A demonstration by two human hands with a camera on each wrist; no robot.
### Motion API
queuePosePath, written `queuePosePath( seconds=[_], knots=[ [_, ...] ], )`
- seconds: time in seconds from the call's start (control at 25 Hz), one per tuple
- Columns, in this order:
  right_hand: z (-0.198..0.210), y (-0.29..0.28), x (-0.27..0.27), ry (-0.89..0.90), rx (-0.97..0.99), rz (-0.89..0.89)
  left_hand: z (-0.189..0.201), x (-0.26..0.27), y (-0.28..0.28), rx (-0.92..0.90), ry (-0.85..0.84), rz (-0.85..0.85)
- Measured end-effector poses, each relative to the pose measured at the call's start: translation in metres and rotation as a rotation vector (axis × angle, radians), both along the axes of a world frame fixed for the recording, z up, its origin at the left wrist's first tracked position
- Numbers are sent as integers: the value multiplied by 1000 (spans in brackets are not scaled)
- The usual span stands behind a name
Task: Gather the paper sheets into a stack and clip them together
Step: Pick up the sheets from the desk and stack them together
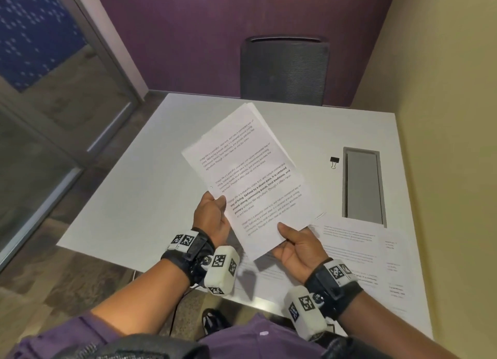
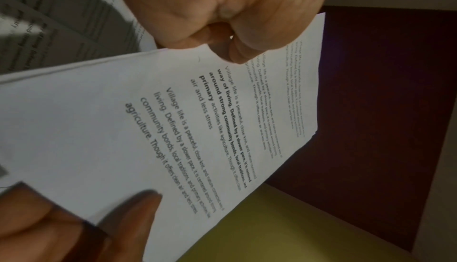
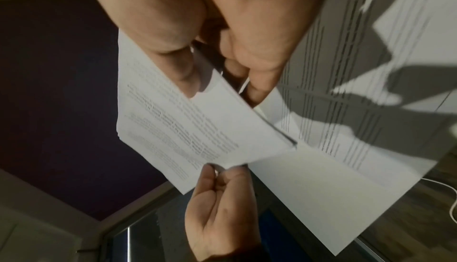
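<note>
Both hands (image 1: 212, 219) hold the stack (image 1: 250, 176) — binder clip (image 1: 334, 161) lies apart, unobstructed.

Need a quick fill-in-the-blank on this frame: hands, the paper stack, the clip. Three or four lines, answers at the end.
1. The paper stack is held above the table by ____ hands.
2. The binder clip lies on the table, touched by ____ hand.
3. The right hand grips the stack's near edge with its ____ on top.
4. More printed sheets lie flat on the table, nearer the ____ hand.

Answers: both; neither; thumb; right
</note>
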State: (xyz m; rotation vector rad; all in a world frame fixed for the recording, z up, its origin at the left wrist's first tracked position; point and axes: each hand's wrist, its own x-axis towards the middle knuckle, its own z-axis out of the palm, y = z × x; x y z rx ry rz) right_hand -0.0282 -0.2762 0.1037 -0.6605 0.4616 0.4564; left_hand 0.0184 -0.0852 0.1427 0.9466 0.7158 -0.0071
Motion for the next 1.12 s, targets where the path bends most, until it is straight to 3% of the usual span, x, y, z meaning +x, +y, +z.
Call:
queuePosePath(
  seconds=[0.2, 0.36, 0.48, 0.56, 0.64, 0.8, 1.12],
  knots=[
    [4, 52, 16, -59, -325, -72, -9, 5, 69, -77, -47, -79],
    [-1, 61, 17, -119, -626, 40, -19, 17, 159, 157, -19, -130],
    [-1, 56, 8, -130, -691, 92, -32, 27, 214, 541, -58, -409],
    [4, 52, -2, -190, -814, 200, -36, 29, 221, 589, -83, -652],
    [8, 49, -6, -235, -953, 305, -34, 30, 207, 554, -96, -790],
    [-3, 28, 6, -249, -1080, 339, -37, 32, 175, 503, -32, -730],
    [-28, 21, 43, -191, -1035, 231, -46, 32, 149, 560, 3, -428]
  ],
)
